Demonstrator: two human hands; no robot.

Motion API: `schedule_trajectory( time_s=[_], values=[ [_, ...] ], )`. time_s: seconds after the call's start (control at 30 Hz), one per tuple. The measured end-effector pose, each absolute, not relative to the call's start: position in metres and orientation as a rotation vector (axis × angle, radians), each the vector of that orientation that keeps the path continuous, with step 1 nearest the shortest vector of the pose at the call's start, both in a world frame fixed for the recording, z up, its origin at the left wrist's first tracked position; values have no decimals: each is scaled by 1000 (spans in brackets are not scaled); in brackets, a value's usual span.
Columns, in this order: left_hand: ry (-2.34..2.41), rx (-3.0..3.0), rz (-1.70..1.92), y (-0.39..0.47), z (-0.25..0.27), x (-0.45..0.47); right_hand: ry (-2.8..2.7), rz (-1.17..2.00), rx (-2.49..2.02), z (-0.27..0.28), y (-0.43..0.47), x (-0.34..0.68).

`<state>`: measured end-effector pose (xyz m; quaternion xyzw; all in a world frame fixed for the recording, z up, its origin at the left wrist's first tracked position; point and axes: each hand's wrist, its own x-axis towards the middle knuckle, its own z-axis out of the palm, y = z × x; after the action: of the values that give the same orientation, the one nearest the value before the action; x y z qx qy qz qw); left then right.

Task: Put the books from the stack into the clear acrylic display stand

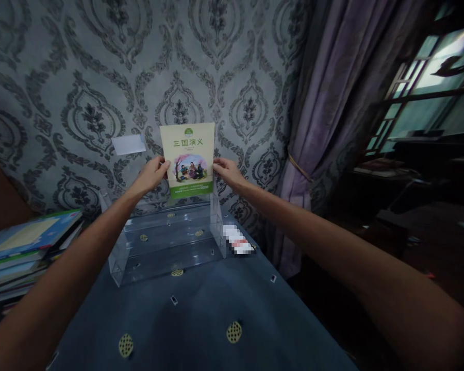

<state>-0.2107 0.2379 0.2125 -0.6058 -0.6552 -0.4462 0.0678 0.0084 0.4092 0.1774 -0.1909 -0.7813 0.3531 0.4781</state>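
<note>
Both my hands hold up a book (188,147) with a cream and green cover, Chinese characters and a picture of seated figures. My left hand (154,171) pinches its left edge, and my right hand (228,171) grips the right edge. The book is upright, its cover facing me, over the back of a clear plastic tiered rack (166,252) on the table. I cannot tell whether the book's lower edge touches the rack. Fingers behind the cover are hidden.
A stack of books (27,242) lies at the left. Blue patterned cloth covers the table (201,319). A blurred-out white item (237,239) lies right of the rack. Behind stands a patterned wall (96,62) with a white switch-like plate (128,145); a purple curtain (313,129) hangs at the right.
</note>
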Motion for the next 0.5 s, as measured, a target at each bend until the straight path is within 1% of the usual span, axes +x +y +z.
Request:
schedule_trajectory(
  time_s=[0.13, 0.23, 0.33, 0.37, 0.43, 0.5],
  values=[
    [-1915, -1674, -1379, 221, 212, -206, -1822, 891, -479, 177, 404, 12],
    [-1790, -1610, -1573, 192, 204, -187, -1714, 858, -513, 171, 390, 23],
    [-1694, -1745, -1762, 142, 191, -140, -1588, 723, -501, 150, 351, 45],
    [-1651, -1804, -1764, 121, 187, -119, -1611, 682, -468, 138, 331, 52],
    [-1565, -1903, -1653, 77, 179, -78, -1739, 686, -427, 107, 287, 66],
    [-1449, -2075, -1388, 38, 172, -47, -1922, 797, -388, 71, 244, 74]
  ],
)
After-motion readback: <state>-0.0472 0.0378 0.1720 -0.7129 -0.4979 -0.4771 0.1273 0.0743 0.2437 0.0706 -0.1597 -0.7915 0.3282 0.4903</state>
